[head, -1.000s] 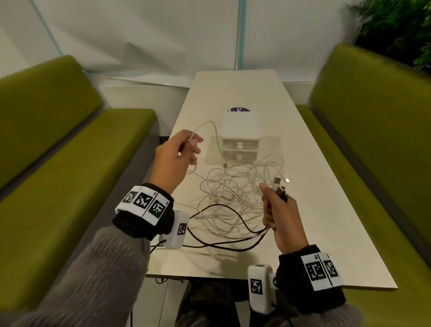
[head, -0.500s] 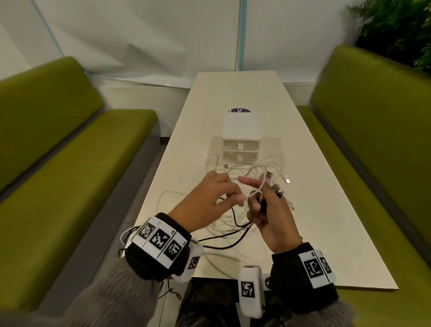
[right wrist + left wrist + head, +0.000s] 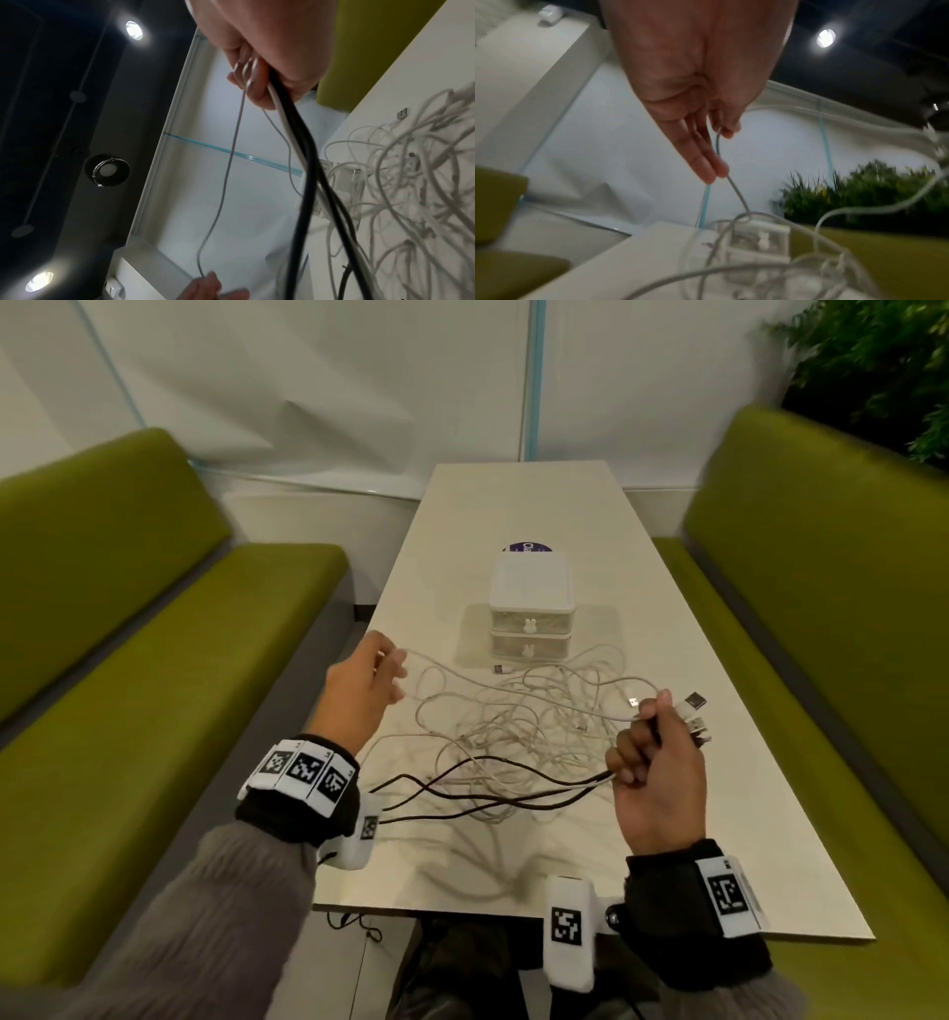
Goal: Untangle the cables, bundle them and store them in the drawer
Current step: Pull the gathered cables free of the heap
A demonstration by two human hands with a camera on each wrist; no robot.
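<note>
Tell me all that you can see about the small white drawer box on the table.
The drawer box is a small white unit, plastic by its look, with a flat square top and rounded corners. It has two stacked drawers with translucent fronts, each with a little rabbit-shaped knob. Both drawers look closed. It stands upright on the pale table, near the middle, beyond the tangle of white cables, whose far loops lie close to its base. No hand touches it. A dark round sticker shows just behind it.

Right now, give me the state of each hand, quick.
Left hand: pinching a single white cable at its fingers.
Right hand: gripping a bunch of cable ends, white and black together.
</note>
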